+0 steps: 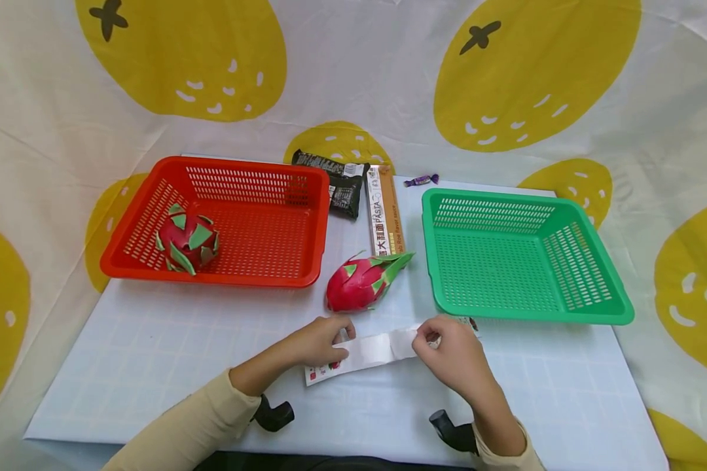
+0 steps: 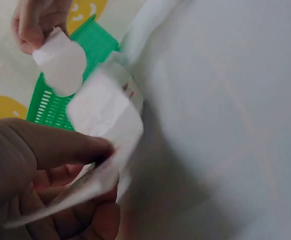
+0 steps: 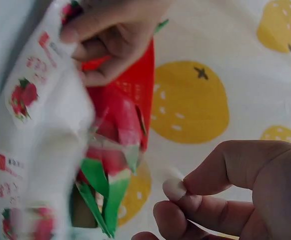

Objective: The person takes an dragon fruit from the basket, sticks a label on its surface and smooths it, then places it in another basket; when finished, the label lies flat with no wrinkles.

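Observation:
My left hand [image 1: 321, 343] pinches a white strip of labels [image 1: 374, 351] printed with small red dragon fruit pictures. The strip stretches rightward over the table, its far end partly hidden behind my right hand [image 1: 456, 356]. Between the right thumb and fingertips is a white rounded label [image 2: 63, 65], apart from the strip in the left wrist view. Just beyond the strip lies a pink dragon fruit [image 1: 356, 286] with green leaf tips pointing right. Another dragon fruit [image 1: 187, 241] sits in the left part of the red basket [image 1: 212, 281].
A green basket [image 1: 533, 315] stands at the right. Behind the nearer dragon fruit lie a pasta box [image 1: 383, 203], a black packet [image 1: 344, 190] and a small purple wrapped candy [image 1: 422, 180]. A fruit-patterned cloth [image 1: 359, 59] hangs behind the table.

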`<action>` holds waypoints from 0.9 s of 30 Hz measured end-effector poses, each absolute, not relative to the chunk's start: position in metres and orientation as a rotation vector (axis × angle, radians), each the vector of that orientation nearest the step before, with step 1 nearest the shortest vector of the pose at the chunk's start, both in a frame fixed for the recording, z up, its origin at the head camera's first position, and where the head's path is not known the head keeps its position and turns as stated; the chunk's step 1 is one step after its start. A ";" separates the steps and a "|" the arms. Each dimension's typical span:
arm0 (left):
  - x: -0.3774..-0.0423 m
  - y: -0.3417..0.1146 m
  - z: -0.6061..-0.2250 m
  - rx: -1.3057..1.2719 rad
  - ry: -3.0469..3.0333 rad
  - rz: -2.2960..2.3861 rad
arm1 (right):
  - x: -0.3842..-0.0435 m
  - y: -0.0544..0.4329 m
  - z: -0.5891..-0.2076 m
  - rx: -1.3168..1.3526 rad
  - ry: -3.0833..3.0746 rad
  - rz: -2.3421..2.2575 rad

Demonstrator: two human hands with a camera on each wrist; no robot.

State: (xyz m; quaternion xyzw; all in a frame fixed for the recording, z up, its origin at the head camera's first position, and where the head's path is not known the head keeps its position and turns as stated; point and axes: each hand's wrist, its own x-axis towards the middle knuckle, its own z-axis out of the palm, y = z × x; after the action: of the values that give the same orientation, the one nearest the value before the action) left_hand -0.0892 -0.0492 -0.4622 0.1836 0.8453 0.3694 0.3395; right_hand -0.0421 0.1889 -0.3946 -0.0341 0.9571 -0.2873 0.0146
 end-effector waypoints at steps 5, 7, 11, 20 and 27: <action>-0.086 -0.049 -0.463 0.485 2.308 0.885 | -0.043 0.193 -0.390 -0.126 3.081 -0.991; -0.082 -0.049 -0.455 0.525 2.387 0.848 | -0.043 0.189 -0.392 -0.195 3.169 -1.072; -0.070 -0.046 -0.430 0.647 2.580 0.824 | -0.043 0.174 -0.400 -0.462 3.393 -1.217; -0.056 -0.041 -0.402 0.411 2.122 1.537 | -0.040 0.137 -0.406 -1.104 3.589 -1.315; -0.060 -0.040 -0.405 0.281 2.078 1.625 | -0.035 0.127 -0.410 -1.168 3.458 -1.218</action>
State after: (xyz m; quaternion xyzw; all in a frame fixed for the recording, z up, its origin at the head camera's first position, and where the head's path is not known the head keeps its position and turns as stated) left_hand -0.0597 -0.0404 -0.4050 0.1026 0.7599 0.5945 0.2420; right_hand -0.0347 0.1275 -0.4102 -0.2848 0.8433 -0.2969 -0.3458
